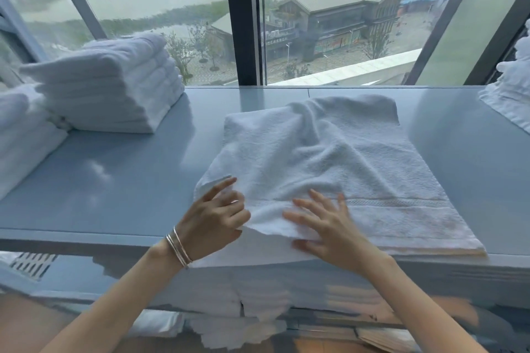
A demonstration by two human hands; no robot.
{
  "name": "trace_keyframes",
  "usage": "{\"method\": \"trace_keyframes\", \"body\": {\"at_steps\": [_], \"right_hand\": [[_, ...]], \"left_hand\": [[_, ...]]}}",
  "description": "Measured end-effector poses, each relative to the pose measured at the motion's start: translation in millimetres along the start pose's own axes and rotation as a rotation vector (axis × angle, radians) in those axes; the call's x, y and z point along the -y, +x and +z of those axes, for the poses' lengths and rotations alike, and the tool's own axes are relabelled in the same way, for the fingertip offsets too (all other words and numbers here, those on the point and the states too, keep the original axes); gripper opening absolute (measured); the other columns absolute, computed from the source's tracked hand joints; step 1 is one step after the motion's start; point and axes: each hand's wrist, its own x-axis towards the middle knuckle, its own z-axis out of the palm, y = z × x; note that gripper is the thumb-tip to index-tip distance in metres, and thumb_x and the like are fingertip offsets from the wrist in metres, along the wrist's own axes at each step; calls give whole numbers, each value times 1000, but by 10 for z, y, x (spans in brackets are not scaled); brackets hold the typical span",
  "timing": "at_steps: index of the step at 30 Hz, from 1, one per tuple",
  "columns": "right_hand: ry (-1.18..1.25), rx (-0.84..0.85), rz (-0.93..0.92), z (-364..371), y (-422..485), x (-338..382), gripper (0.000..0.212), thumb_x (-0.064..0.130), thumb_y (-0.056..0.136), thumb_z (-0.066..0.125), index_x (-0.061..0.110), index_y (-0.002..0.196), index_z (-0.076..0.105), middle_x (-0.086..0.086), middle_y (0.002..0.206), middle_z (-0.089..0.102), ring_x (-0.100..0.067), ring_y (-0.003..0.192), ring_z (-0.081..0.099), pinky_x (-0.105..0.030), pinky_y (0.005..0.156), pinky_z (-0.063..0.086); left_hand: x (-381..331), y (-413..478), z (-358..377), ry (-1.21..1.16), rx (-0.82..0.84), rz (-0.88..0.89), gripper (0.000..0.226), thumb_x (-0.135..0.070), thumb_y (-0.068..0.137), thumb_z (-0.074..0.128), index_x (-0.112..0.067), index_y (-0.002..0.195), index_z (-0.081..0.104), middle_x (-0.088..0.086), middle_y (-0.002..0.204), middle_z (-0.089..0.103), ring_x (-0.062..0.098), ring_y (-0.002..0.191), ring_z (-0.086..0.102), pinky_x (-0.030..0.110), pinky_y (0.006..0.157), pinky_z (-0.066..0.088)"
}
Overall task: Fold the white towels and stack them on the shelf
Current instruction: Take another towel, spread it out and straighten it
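The towel [329, 157] lies rumpled on the shelf [114, 180], its near edge overhanging; the left hand [215, 215] pinches the near-left edge, the right hand [327, 226] rests spread flat on it; better to smooth outward and square the corners before folding; a folded stack [109, 83] sits far left; no writing is readable.

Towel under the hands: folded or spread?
Spread, not neatly folded: the towel lies wrinkled across the shelf, near edge hanging over the front, right hand flat on it. Layer count: cannot tell.
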Motion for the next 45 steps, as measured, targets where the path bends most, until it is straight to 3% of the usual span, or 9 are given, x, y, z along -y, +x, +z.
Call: {"method": "trace_keyframes", "body": {"at_steps": [5,10,16,20,23,27,31,37,45], "right_hand": [[-120,-306,-138,-169,10,114,47,14,74,59,11,120,59,-3,120,64,-32,120,53,-68,96,27],[-163,-98,-129,67,-199,123,49,36,102,16,18,124,56,1,129,58,-24,122,52,-60,89,45],[-143,44,-37,28,-196,100,52,47,99,9,29,134,42,4,139,49,-21,129,45,-61,92,42],[-156,180,-103,-34,-220,100,51,73,87,5,62,136,8,8,155,7,-23,144,-1,-64,108,3],[-24,244,-99,-144,-231,33,53,82,75,-3,74,125,13,22,151,-10,-9,139,-24,-54,107,-19],[265,166,55,-288,-233,-248,66,82,76,14,48,98,66,26,137,41,6,138,13,-50,112,4],[-66,71,378,-683,-107,-242,43,42,95,44,19,64,65,1,79,67,-13,97,61,-36,95,39],[11,38,151,-275,77,355,75,66,81,6,30,134,44,-1,142,45,-27,138,29,-55,107,20],[-93,128,148,-136,-166,-319,84,74,66,-24,50,142,2,20,154,-5,-16,142,-16,-48,109,-18]], "left_hand": [[2,-187,141,-39,216,-216,16,-27,66,56,-24,78,44,-5,68,52,22,65,57,34,85,39],[-21,-201,100,17,115,-257,19,-14,61,69,-20,73,55,-3,69,54,22,62,56,30,70,41],[-98,-440,-93,33,16,-255,14,-6,71,54,-20,71,51,-3,68,52,21,64,51,30,60,43],[-149,-649,-56,-195,171,-302,22,-9,64,44,-25,79,46,-9,77,55,13,72,53,21,58,41],[-130,-729,-172,-444,262,-380,19,-17,72,54,-31,85,57,-18,90,58,3,83,56,21,68,48],[-204,-696,-325,-820,349,-468,23,-54,80,62,-33,84,70,-22,101,66,-6,96,61,15,84,47],[-207,-454,-161,-743,134,-599,33,-50,89,49,-26,88,72,-18,90,68,-1,86,64,26,76,51],[-49,85,254,-476,201,-685,38,-41,76,52,-19,102,68,0,107,64,22,99,59,31,88,47],[-42,357,523,-385,196,-725,70,-47,63,41,-9,120,56,10,119,58,33,105,54,41,94,43]]}}
